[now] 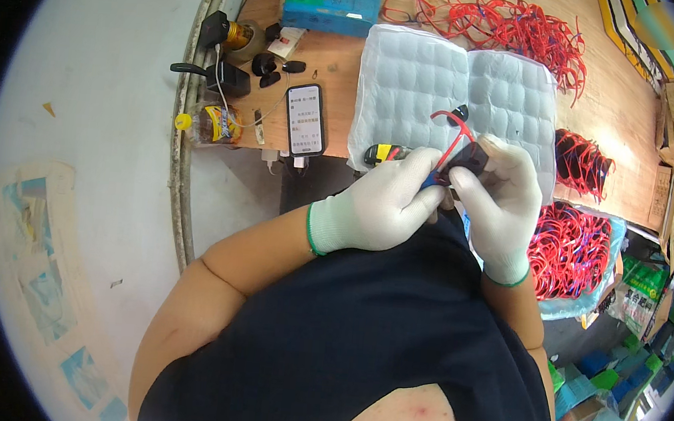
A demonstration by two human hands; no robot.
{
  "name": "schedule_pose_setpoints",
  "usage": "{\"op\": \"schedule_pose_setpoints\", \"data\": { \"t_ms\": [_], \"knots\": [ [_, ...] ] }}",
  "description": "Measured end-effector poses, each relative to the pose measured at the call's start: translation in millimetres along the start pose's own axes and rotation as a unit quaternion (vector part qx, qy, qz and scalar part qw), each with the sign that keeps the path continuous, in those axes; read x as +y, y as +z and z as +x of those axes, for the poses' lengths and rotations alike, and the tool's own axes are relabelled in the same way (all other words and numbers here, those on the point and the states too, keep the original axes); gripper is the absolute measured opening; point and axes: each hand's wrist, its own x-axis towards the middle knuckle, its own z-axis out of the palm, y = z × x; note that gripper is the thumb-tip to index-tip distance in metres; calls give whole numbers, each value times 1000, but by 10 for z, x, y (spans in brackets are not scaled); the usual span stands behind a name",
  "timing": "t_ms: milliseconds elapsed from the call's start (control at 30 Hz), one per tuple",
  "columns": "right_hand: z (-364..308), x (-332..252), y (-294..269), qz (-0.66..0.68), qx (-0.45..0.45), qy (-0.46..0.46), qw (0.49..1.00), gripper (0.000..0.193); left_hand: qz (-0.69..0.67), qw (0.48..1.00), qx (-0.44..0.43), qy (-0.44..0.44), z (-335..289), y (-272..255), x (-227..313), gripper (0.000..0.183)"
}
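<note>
My left hand point(386, 203), in a white glove with a green cuff, grips a red eyeglass frame point(444, 149) by its blue-tinged part. A red temple sticks up from it. Across from it, my right hand point(502, 197), gloved the same way, pinches a dark lens point(471, 157) against the frame between thumb and fingers. How far the lens sits in the rim is hidden by the fingers. Just beyond the hands, another dark lens point(459, 114) lies on a white quilted pad point(413, 77). A yellow, red and black tool point(388, 153) rests by my left hand.
A tangled heap of red frames point(521, 34) lies at the back; a bundle point(581, 164) and a lined box point(616, 243) of frames are at right. Left are a lit phone point(306, 119), a yellow-capped bottle point(220, 124), black chargers point(232, 79) and a blue box point(334, 18).
</note>
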Motion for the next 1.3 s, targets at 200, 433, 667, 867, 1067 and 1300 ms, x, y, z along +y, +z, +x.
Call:
{"op": "schedule_pose_setpoints", "data": {
  "t_ms": [200,433,667,867,1067,1300],
  "knots": [
    [-45,-160,-109,-25,18,77,997,29,67,997,-9,29,-14,-34,62,15],
    [-154,-208,-389,123,-108,251,954,30,45,988,-147,31,-52,-112,201,19],
    [-303,266,-293,303,-68,232,922,28,106,984,-71,126,-136,-25,78,13],
    [-367,324,-191,277,-48,257,925,28,209,956,7,208,-210,54,-50,6],
    [-313,211,-171,274,-68,207,937,31,298,922,-2,249,-221,42,39,5],
    [-447,68,-143,255,-36,202,945,18,109,992,-25,62,-246,62,113,14]
  ]
}}
